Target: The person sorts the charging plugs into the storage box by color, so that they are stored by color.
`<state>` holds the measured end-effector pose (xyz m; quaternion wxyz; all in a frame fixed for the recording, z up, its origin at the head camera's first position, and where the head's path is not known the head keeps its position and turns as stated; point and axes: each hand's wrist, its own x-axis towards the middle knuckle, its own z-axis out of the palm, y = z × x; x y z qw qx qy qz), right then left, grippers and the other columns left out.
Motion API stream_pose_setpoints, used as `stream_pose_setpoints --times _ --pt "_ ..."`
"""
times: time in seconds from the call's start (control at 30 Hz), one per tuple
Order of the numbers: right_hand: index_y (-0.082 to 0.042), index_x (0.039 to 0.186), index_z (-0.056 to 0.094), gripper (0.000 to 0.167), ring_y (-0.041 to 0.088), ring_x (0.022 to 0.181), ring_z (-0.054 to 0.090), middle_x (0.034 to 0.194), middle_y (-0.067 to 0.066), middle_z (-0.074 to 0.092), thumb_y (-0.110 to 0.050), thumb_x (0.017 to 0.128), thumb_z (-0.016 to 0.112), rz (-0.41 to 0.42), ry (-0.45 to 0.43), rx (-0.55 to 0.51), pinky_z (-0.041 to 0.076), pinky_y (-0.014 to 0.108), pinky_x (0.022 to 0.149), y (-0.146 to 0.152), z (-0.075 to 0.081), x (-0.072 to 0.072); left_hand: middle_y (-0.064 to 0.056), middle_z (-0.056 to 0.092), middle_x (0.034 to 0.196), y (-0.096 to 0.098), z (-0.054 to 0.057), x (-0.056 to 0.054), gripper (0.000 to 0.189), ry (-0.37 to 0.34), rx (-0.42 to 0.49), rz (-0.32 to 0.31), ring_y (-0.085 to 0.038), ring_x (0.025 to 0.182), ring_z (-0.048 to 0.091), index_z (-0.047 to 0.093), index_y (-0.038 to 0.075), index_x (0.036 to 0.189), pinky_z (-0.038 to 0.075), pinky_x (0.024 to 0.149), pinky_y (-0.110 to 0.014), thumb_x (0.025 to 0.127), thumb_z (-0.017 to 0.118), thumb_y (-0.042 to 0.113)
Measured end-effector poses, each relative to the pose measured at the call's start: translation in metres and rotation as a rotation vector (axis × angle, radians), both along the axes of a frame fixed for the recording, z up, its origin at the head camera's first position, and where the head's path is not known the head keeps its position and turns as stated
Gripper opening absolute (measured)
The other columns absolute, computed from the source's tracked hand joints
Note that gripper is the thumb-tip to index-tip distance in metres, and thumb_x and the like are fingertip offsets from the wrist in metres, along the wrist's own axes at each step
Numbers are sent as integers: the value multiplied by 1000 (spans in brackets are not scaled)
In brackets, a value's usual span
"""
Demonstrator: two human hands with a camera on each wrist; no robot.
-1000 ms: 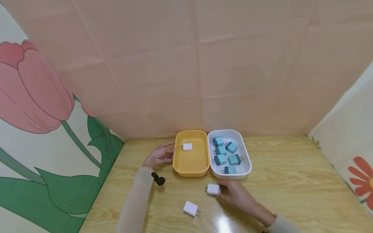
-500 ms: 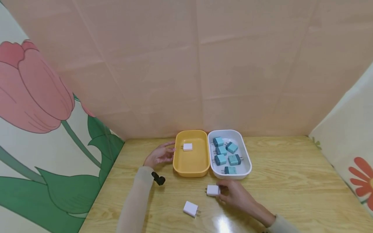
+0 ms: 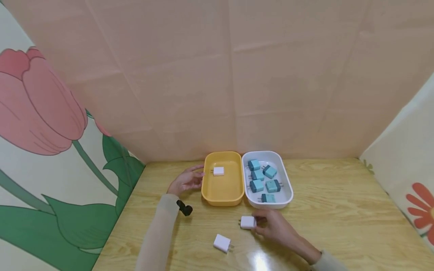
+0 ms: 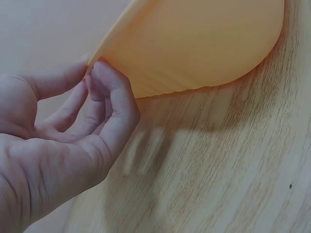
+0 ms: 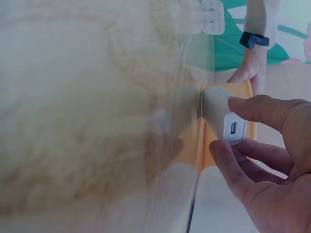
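My left hand point(image 3: 185, 181) pinches the left rim of the yellow tray point(image 3: 222, 201) between thumb and fingertips, as the left wrist view shows. Inside that tray lies one white charger plug point(image 3: 218, 171), prongs to the left. My right hand point(image 3: 275, 227) holds a second white charger plug point(image 3: 248, 222) by its end, thumb on one side and fingers on the other. The right wrist view shows the USB port of this held charger point(image 5: 234, 127) facing the palm. Another white charger plug point(image 3: 222, 243) lies on the table in front, prongs to the right.
Touching the yellow tray's right side is a white tray point(image 3: 289, 190) with several blue charger plugs point(image 3: 256, 185) in it. Both trays stand against the pink backdrop point(image 3: 234, 94) at the back of the wooden table point(image 3: 332, 210). Flower-printed sheets hang at both sides.
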<state>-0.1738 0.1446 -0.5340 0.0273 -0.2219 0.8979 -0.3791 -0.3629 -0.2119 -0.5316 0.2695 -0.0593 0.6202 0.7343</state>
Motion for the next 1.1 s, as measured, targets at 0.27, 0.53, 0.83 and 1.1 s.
stream_pose_setpoints --times 0.27,0.53,0.83,1.1 --pt "-5 111 79 38 20 91 76 105 7 80 -13 76 92 -10 -35 -74 64 32 82 3 4 1 -11 70 117 -1 0 -1 55 3 -14 15 -19 91 66 51 20 154 58 75 -30 103 64 5" --pt "1 114 77 40 16 90 78 108 17 80 -13 79 91 3 -138 -310 64 26 82 5 6 -3 -12 69 119 -1 -2 0 56 10 -15 12 -19 92 66 51 19 154 59 75 -30 102 64 5" --pt "11 123 70 48 20 100 80 119 30 74 -10 84 88 12 -351 -507 64 28 86 6 12 -2 -11 71 113 0 -3 1 57 26 -26 1 -18 88 67 49 18 156 59 73 -28 103 64 6" --pt "14 124 69 49 20 101 80 118 32 74 -7 84 87 -11 -387 -577 64 33 85 4 20 -5 -10 71 110 0 -1 2 57 28 -28 -4 -17 87 67 47 18 157 58 73 -28 103 63 6"
